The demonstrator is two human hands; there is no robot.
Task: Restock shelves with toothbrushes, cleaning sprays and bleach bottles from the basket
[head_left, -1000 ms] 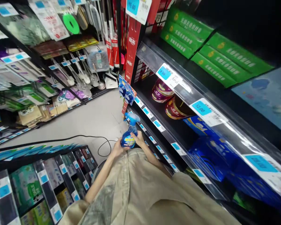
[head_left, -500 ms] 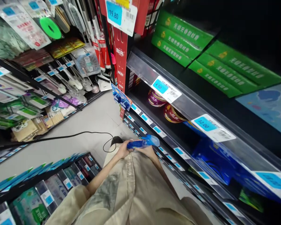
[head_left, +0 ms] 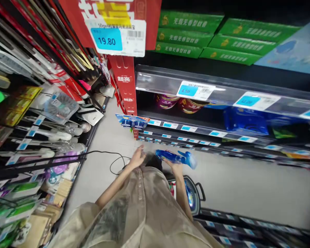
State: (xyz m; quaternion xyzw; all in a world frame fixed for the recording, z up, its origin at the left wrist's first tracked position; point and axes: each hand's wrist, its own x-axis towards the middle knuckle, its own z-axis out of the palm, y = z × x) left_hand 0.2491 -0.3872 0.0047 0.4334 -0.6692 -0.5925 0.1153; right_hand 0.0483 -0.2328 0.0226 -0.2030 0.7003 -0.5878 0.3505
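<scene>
A blue trigger spray bottle (head_left: pixel 172 157) lies sideways in front of my body, its lighter, translucent blue head pointing right. My right hand (head_left: pixel 175 166) is closed around the bottle from below. To the left, apart from the bottle, my left hand (head_left: pixel 137 158) holds nothing, with its fingers stretched forward. A shopping basket (head_left: pixel 199 203) with a dark rim and handle stands on the floor beside my right forearm. Inside it is something blue and shiny, partly hidden by the arm.
Shelving (head_left: pixel 170 77) with price labels rises ahead and to the right, holding green boxes (head_left: pixel 188 36) and round tubs (head_left: pixel 189 105). A rack of hanging brushes and utensils (head_left: pixel 55 106) flanks the left. A black cord (head_left: pixel 100 151) loops near my left hand.
My left hand has let go of the bottle and moved apart. My right hand has carried the bottle rightward. The view has turned right, bringing the basket into sight.
</scene>
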